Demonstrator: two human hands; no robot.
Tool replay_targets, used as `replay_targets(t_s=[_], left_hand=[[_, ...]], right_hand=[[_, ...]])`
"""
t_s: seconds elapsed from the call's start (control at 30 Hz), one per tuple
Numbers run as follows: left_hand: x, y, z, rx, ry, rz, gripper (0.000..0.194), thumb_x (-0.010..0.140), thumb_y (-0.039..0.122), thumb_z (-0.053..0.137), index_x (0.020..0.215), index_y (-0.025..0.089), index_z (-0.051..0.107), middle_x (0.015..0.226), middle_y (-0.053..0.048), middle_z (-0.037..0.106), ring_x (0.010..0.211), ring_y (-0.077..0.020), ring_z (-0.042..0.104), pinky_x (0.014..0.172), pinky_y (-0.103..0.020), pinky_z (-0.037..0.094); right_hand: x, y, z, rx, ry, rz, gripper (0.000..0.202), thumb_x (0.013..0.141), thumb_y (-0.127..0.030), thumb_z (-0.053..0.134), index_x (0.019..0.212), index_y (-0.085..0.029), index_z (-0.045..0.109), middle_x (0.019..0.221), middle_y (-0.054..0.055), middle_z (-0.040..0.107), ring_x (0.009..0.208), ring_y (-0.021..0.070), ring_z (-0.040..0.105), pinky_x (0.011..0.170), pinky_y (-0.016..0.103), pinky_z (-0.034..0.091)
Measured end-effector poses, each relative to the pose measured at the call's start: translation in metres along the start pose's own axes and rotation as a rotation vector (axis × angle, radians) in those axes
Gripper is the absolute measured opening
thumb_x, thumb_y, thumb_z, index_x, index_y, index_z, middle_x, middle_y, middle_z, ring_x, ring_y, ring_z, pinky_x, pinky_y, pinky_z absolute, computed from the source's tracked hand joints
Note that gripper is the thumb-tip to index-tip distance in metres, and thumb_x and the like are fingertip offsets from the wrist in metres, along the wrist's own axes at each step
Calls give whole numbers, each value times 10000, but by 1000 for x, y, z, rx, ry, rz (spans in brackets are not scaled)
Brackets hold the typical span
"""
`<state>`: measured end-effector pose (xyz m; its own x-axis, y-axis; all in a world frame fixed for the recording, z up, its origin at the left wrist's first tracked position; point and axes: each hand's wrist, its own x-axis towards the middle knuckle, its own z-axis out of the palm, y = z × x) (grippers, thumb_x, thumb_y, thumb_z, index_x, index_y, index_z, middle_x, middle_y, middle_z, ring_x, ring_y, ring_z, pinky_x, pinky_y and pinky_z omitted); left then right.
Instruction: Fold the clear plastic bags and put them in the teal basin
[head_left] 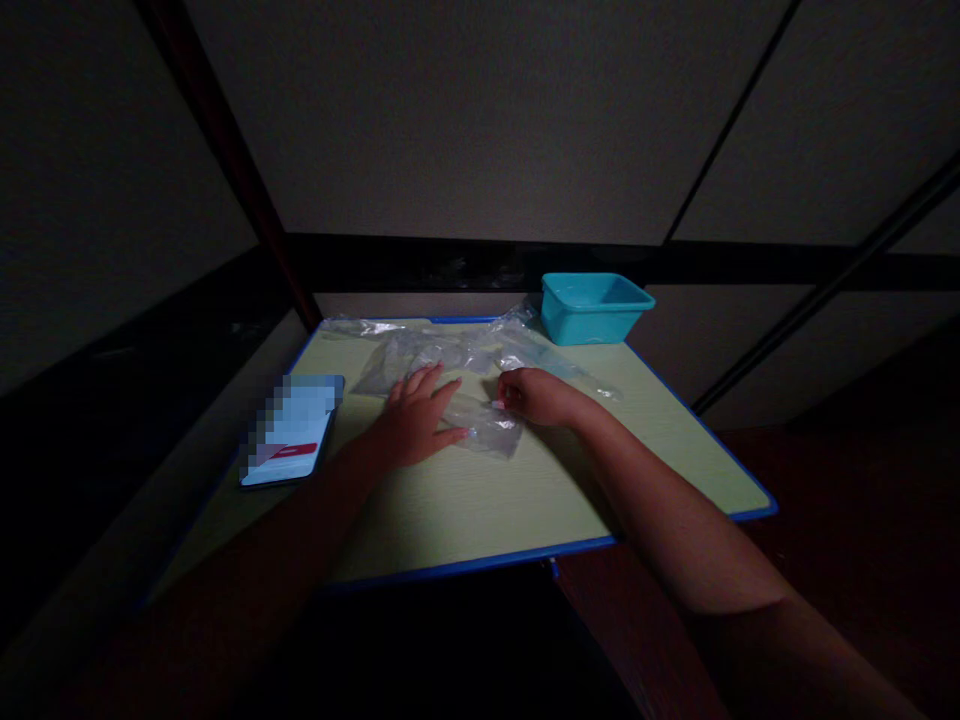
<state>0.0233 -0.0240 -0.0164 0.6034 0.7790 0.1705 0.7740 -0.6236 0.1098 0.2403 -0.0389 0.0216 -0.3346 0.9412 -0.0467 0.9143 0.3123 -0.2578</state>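
Note:
A small clear plastic bag [491, 435] lies on the pale table in front of me. My left hand [416, 420] is spread with its fingers apart, its thumb touching the bag's left side. At the bag's upper right, my right hand [531, 396] is closed, with fingertips pinched together at the edge of the plastic. A small pale bit shows at those fingertips; the plastic is too transparent to make out fully. Beyond my hands, more clear plastic bags [397, 355] lie crumpled and overlapping.
A turquoise plastic basket [596, 315] stands at the table's back right corner. To the left lies a phone [296, 430] with its screen lit. The table [480, 520] has a blue edge, and dark-framed panels [465, 130] rise behind it.

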Motion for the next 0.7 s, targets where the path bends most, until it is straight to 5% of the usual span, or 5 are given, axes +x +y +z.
replay_targets(t_s=[0.27,0.5,0.7], left_hand=[[5,1,9,-37,-1,-73,568,914,488,267,1411,213,292,1504,-106,207,1385,-265,146,1067,-536,186],[3,-6,12,-28,-174,38,733,863,576,338,1456,194,137,1519,-125,79,1395,-290,33,1062,-526,196],[3,-9,10,-10,-214,83,779,860,588,353,1460,168,87,1515,-133,56,1391,-303,36,1054,-537,201]], right_hand=[[19,3,32,80,185,27,151,823,-270,553,784,-136,611,747,52,615,625,108,453,574,209,305],[23,2,40,197,175,25,144,794,-268,587,732,-139,603,670,16,591,580,91,437,553,208,301],[23,-2,39,281,132,19,135,788,-238,582,705,-131,594,635,-1,567,571,83,438,548,201,300]])
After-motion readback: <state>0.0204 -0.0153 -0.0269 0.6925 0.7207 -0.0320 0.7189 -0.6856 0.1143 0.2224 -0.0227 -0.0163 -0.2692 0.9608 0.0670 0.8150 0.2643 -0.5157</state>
